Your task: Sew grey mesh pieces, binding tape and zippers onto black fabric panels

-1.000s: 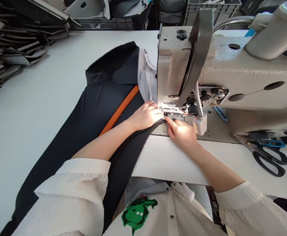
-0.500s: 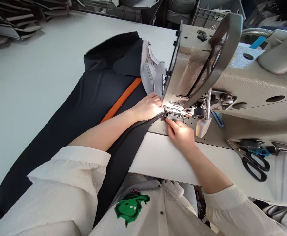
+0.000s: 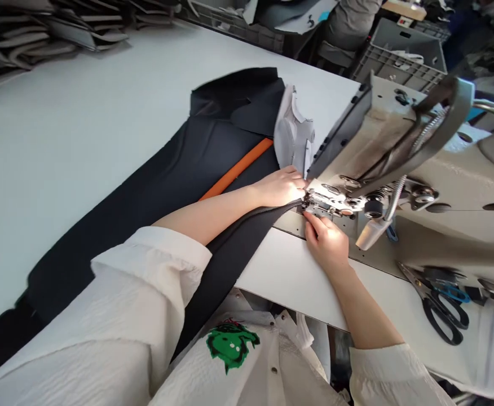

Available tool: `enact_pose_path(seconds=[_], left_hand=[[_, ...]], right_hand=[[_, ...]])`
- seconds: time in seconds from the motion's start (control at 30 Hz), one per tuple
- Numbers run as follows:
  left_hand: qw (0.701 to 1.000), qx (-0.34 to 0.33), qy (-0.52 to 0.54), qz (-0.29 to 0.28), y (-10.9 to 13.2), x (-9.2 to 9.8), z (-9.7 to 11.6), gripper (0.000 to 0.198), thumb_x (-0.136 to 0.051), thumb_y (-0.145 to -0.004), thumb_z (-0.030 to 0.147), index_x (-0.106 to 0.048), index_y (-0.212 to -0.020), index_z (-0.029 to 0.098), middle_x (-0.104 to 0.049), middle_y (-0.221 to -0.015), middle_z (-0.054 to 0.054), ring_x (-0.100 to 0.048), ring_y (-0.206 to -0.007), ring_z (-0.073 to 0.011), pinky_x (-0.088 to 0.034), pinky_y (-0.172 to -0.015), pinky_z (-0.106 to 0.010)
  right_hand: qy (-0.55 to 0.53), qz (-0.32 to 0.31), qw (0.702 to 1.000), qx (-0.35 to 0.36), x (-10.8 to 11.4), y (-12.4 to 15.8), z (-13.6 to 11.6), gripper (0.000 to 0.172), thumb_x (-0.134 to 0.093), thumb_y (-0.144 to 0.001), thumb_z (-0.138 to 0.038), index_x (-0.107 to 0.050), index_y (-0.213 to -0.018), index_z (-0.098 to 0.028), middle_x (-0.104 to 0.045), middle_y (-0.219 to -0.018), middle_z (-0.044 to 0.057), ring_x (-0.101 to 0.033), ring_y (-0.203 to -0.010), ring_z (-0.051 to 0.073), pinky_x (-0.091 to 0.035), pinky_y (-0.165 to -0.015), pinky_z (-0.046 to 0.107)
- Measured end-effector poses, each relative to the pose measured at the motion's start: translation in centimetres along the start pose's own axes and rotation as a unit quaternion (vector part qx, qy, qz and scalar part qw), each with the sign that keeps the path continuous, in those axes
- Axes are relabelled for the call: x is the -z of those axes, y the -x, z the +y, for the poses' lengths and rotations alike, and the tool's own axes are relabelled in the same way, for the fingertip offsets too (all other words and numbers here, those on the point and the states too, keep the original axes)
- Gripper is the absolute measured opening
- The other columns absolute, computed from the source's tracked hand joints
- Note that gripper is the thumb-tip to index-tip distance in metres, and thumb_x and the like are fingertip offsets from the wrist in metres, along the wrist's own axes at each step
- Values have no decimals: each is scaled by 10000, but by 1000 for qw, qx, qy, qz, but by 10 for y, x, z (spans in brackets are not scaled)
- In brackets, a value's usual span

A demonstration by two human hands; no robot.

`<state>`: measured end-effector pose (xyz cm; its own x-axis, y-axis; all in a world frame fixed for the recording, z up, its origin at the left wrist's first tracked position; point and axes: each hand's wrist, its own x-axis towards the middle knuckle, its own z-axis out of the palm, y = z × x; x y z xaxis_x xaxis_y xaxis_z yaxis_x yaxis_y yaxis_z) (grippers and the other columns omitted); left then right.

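A long piece of black fabric (image 3: 141, 192), with an orange strip (image 3: 238, 169) across it and a pale grey lining piece (image 3: 289, 132) at its far end, lies to the left of the sewing machine (image 3: 403, 152). Its near edge runs in under the lit presser foot (image 3: 308, 200). My left hand (image 3: 283, 187) is closed on the fabric just left of the foot, fingertips partly hidden. On the near side of the foot, my right hand (image 3: 327, 242) has its fingers curled, with thumb and index fingertip at the fabric's edge.
Black-handled scissors (image 3: 441, 313) lie on the table right of my right hand, beside a small blue-handled tool (image 3: 454, 292). Stacks of dark cut pieces (image 3: 73, 34) sit at the far left. Behind the table stands a grey crate (image 3: 403, 56), near a seated person (image 3: 352, 25).
The view has shifted, so everything appears further right and slightly lower. Both hands keep their places beside the presser foot, and the fabric shows little movement.
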<state>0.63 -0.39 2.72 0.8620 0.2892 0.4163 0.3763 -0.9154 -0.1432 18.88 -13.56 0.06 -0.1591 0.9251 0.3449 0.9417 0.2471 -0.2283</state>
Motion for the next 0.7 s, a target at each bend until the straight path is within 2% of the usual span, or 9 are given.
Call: enact_pose_path(seconds=[0.1, 0.23, 0.47, 0.57, 0.7], left_hand=[[1000, 7, -4, -2, 1, -4, -2, 293, -419, -945, 169, -674, -802, 163, -665, -885, -68, -570, -867, -196, -384, -873, -360], [1000, 21, 11, -10, 2, -11, -6, 242, -446, -918, 137, -683, -871, 156, -673, -926, -69, -565, -875, -199, -367, -868, -357], [998, 52, 29, -7, -2, -11, -4, 205, -487, -899, 165, -691, -904, 149, -683, -939, -82, -573, -890, -209, -355, -853, -362], [996, 89, 7, -4, 10, 0, 10, 196, -494, -898, 181, -684, -906, 135, -673, -928, -99, -574, -893, -224, -361, -824, -366], [996, 86, -22, -14, 56, 27, 48, 200, -480, -914, 212, -651, -828, 152, -642, -821, -69, -561, -811, -205, -374, -781, -355]], right_hand=[[24, 20, 999, 38, 1, 5, 0, 327, -422, -938, -280, -675, -1136, -219, -588, -714, 33, -537, -659, 153, -304, -536, 259], [49, 17, 996, 79, 2, 11, -4, 330, -410, -938, -261, -682, -1114, -200, -579, -688, 30, -524, -657, 155, -305, -544, 260], [46, 2, 998, 51, 3, 10, -9, 325, -424, -914, -218, -681, -1112, -207, -607, -728, 28, -545, -690, 146, -327, -570, 243], [39, 1, 998, 39, 5, 15, -8, 328, -413, -913, -216, -681, -1102, -206, -600, -732, 33, -549, -719, 150, -327, -566, 238], [20, -9, 997, 72, 8, 28, -16, 344, -387, -922, -226, -678, -1104, -199, -570, -666, 25, -525, -643, 151, -294, -529, 254]])
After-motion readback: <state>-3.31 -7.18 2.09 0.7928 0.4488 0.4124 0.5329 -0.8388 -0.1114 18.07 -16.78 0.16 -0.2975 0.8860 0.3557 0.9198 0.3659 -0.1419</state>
